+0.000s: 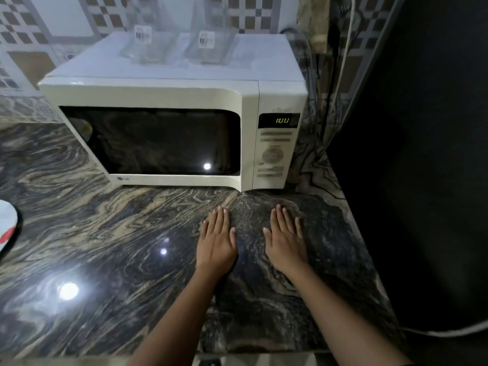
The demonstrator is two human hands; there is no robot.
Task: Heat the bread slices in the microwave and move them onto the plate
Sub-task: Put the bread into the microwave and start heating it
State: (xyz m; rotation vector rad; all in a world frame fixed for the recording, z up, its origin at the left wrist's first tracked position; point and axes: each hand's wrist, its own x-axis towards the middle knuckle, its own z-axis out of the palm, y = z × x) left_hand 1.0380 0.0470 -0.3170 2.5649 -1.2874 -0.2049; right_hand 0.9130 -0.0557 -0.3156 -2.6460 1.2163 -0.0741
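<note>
Microwave beyond left grip, right grip

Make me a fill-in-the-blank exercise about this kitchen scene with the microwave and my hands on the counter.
1. The dark glass door of the white microwave oven is ____.
2. On top of it stand ____ clear plastic containers.
3. The left hand and the right hand lie palms down on the swirled dark stone countertop, holding ____.
4. The white round plate with red marks shows at the picture's ____ edge.
Missing words: closed; two; nothing; left.
</note>
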